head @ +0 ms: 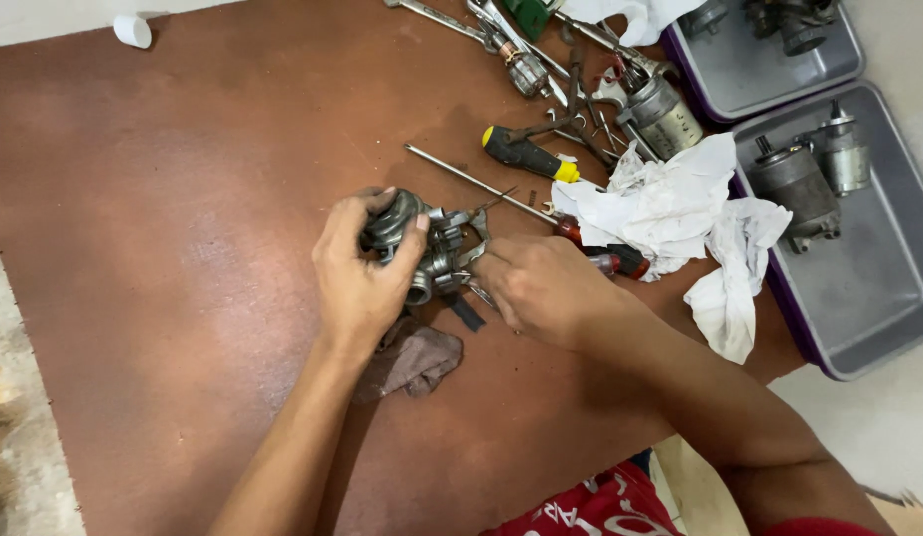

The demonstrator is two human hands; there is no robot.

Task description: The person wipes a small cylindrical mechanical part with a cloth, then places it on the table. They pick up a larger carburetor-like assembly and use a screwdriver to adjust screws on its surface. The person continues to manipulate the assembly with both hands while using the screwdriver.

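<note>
Brown board tabletop (184, 199) is noted. Grey metal motor part (422, 243) is clenched by the left hand (360, 273); right hand (536, 288) is closed against its right side, beside a crumpled white rag (670, 203).

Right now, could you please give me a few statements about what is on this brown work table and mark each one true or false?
1. The left hand grips a grey metal part. True.
2. The right hand lies idle, far from that part. False: its fingers are at the part's right side.
3. A screwdriver with a black and yellow handle lies on the table. True.
4. The grey trays stand at the table's left edge. False: they are on the right.
5. A dark rag lies under the left wrist. True.
6. White crumpled cloth covers the metal part. False: it lies to the right of it.
</note>
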